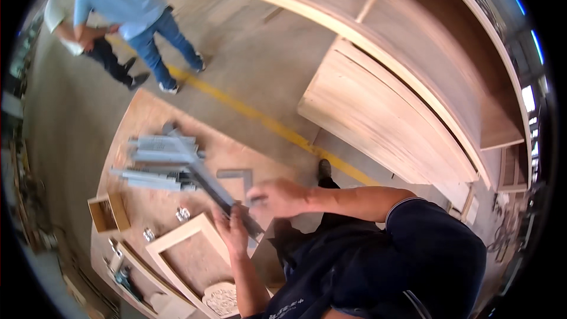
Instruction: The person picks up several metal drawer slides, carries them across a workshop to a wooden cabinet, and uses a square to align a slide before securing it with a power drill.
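A long grey metal drawer slide [207,180], smeared by motion, runs slantwise over the wooden table [221,147]. My left hand [234,230] is closed around its near end. Just to the right, my right hand [280,198] has its fingers drawn together near the slide. Something small and dark shows at those fingertips, too blurred to name. Under the slide's far part lie two stacks of similar grey slides, a farther stack [162,147] and a nearer stack [156,177]. A flat L-shaped metal square [243,175] rests on the table beside the slide.
Left of my hands are a wooden frame [177,242], a carved panel [222,298], an open box [108,212], shiny fittings [183,214] and a green power tool [125,279]. A large wooden cabinet [378,112] stands right. Two people [127,12] stand beyond the table.
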`<state>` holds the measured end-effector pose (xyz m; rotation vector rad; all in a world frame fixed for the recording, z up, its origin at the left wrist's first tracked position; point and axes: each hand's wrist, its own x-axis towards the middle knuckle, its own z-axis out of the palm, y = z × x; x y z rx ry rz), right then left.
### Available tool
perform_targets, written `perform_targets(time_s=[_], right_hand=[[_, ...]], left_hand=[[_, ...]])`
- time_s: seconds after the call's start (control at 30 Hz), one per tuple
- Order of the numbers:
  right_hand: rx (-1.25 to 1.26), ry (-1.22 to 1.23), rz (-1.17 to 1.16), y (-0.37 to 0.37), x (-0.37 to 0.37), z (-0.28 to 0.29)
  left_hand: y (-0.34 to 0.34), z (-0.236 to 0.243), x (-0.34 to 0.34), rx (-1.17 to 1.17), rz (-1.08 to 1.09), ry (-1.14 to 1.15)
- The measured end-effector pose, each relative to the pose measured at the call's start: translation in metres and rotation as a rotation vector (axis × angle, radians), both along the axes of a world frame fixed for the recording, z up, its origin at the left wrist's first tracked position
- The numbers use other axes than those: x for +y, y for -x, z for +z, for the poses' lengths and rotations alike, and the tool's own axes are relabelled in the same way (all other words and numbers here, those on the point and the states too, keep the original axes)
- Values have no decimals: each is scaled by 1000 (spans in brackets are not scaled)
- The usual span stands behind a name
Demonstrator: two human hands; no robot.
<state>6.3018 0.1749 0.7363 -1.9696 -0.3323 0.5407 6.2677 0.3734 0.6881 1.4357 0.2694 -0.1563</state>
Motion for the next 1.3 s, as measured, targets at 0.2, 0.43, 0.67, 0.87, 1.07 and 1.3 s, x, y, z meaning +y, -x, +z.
perform_targets(time_s=[0.2,0.43,0.67,0.87,1.07,1.3], right_hand=[[-50,-390,-638,-4,-179,-1],[-168,-232,-940,-41,-419,13],[-44,168,-1244,-173,-594,52],[187,268,-1181,-256,-647,52],[-36,406,-1113,-291,-671,32],[-130,811,-911,-298,-675,37]], left_hand=[[-44,50,-202,-30,-619,-82],[-113,88,-421,-96,-916,78],[-195,72,-545,-130,-739,266],[-273,54,-608,-390,-457,-329],[-304,42,-620,-802,-268,-645],[-312,30,-624,-889,-195,-780]])
